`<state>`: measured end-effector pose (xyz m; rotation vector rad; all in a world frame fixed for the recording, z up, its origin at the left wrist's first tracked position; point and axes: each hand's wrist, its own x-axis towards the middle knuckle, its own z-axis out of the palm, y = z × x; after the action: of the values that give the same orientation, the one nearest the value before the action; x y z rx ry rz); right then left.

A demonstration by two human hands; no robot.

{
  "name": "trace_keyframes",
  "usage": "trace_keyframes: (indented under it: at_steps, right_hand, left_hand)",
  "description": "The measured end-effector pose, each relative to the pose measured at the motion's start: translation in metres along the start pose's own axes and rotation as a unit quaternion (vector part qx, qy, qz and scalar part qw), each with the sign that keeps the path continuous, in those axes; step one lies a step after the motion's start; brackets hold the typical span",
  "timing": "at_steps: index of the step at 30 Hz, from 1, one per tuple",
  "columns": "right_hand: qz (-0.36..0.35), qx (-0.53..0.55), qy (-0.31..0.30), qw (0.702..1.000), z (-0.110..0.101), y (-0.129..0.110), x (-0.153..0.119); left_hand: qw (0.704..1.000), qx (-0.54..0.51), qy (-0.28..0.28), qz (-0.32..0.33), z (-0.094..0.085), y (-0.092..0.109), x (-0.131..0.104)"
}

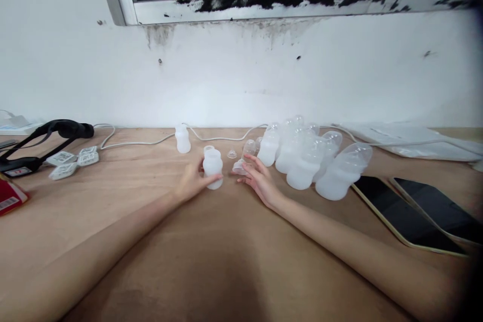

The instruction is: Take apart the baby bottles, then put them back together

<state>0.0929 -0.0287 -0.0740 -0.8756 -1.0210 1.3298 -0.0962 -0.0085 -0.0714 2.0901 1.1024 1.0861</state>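
My left hand (pixel 193 179) is wrapped round a frosted white baby bottle (pixel 213 166) that stands upright on the table, thumb across its front. Part of another pale piece (pixel 208 149) shows just behind that bottle. With its fingertips, my right hand (pixel 262 182) grips a clear bottle nipple (pixel 239 167), close to the tabletop and a little right of the bottle. Beyond it lies a small clear nipple (pixel 232 154). A clear dome cap (pixel 249 147) stands behind my right fingers, partly hidden by them.
Several capped bottles (pixel 304 166) are grouped to the right. A single bottle (pixel 182 139) stands at the back left. Two phones (pixel 407 216) lie far right, below a plastic bag (pixel 400 141). At left are black goggles (pixel 68 128) and white tags (pixel 63 170). A cable (pixel 143 144) runs along the wall.
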Motion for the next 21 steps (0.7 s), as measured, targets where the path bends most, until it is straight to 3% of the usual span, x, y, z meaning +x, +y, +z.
trace_keyframes:
  at_steps: [3,6,9,13,21]
  right_hand:
    - [-0.005,0.045,-0.042,0.998,-0.003,-0.002,0.002]
    - [-0.032,0.033,-0.090,0.995,-0.004,-0.006,0.003]
    - [-0.054,-0.005,-0.097,0.994,-0.005,-0.011,0.003]
    - [-0.073,-0.079,-0.101,0.989,-0.010,-0.012,0.004]
    - [-0.107,-0.147,-0.179,0.967,-0.019,-0.011,0.006]
  left_hand:
    - [0.997,0.020,-0.062,-0.043,0.007,0.001,-0.006]
    - [0.996,0.081,-0.048,0.010,0.005,0.006,-0.006]
    - [0.993,0.080,-0.059,0.071,0.002,0.009,-0.006]
    - [0.998,0.053,-0.025,0.026,0.001,0.006,-0.008]
    - [0.998,0.049,-0.014,0.023,-0.002,0.009,-0.010]
